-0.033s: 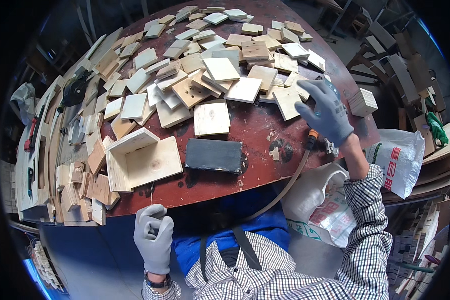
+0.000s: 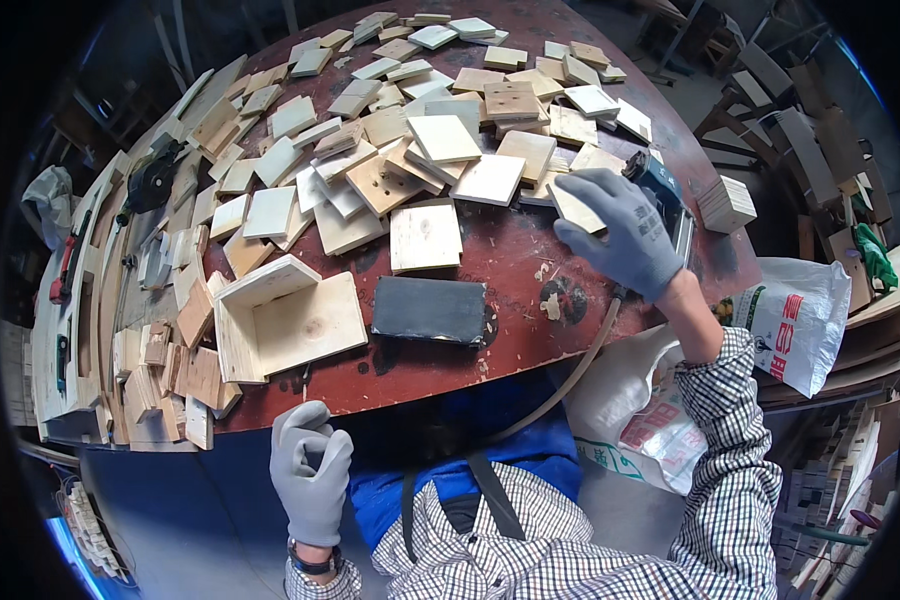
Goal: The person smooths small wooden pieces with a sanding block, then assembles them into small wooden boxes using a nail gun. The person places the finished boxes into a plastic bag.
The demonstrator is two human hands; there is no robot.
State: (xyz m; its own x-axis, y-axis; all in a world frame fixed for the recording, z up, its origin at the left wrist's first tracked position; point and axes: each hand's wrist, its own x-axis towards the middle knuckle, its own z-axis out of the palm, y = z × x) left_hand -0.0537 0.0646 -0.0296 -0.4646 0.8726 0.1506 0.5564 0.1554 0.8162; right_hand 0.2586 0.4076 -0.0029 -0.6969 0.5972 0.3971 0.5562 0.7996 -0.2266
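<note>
My right hand (image 2: 620, 235), in a grey glove, is over a pale square wood piece (image 2: 576, 208) at the pile's right edge. Its thumb and fingers are spread around the piece, but I cannot tell whether they touch it. Just beyond that hand lies a dark blue nail gun (image 2: 662, 182) with a hose (image 2: 602, 335). My left hand (image 2: 310, 470), gloved too, hangs before the table edge, fingers loosely curled and nothing visible in them. A partly assembled wooden box (image 2: 305, 325) sits at the near left of the table, beside a black rectangular block (image 2: 428, 311).
Many loose wood squares (image 2: 425, 237) cover the red table (image 2: 530, 330). Small offcuts (image 2: 180, 375) are heaped at the left, near a dark power tool (image 2: 155, 180). A wood stack (image 2: 725, 205) stands at the right edge. White sacks (image 2: 650, 420) hang below the table's right side.
My right hand has moved left and toward me, from over the nail gun to the pale wood piece, uncovering more of the gun. My left hand has barely moved.
</note>
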